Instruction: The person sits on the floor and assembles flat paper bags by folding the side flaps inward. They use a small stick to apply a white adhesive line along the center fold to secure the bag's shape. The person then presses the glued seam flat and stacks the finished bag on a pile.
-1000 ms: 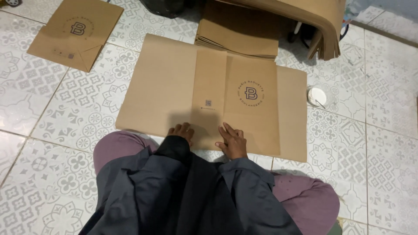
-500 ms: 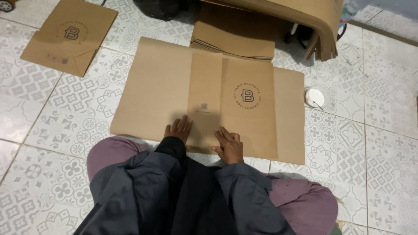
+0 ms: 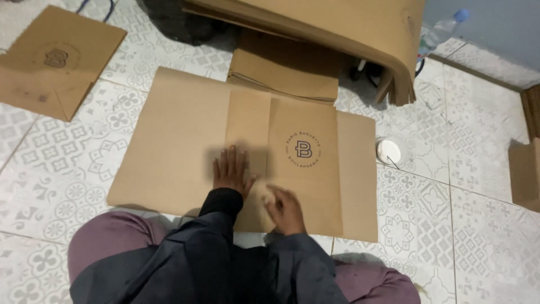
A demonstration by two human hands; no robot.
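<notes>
A large flat sheet of brown kraft paper [image 3: 174,141] with fold creases and a round printed emblem lies on the tiled floor in front of me. My left hand [image 3: 230,170] presses flat on its middle panel, fingers spread. To its right, my right hand [image 3: 286,209] rests on the sheet near its front edge, fingers curled loosely and blurred. Neither hand holds anything. My knees in purple trousers and dark sleeves fill the bottom of the view.
A folded brown paper bag [image 3: 53,62] lies at the far left. A flat stack of paper sheets [image 3: 287,73] sits behind the sheet, under a big curved bundle of brown paper [image 3: 349,28]. A small white round lid [image 3: 388,151] and a plastic bottle [image 3: 441,31] are at right.
My left hand has slid forward up the middle panel. My right hand has stayed near the sheet's front edge. The view has shifted slightly.
</notes>
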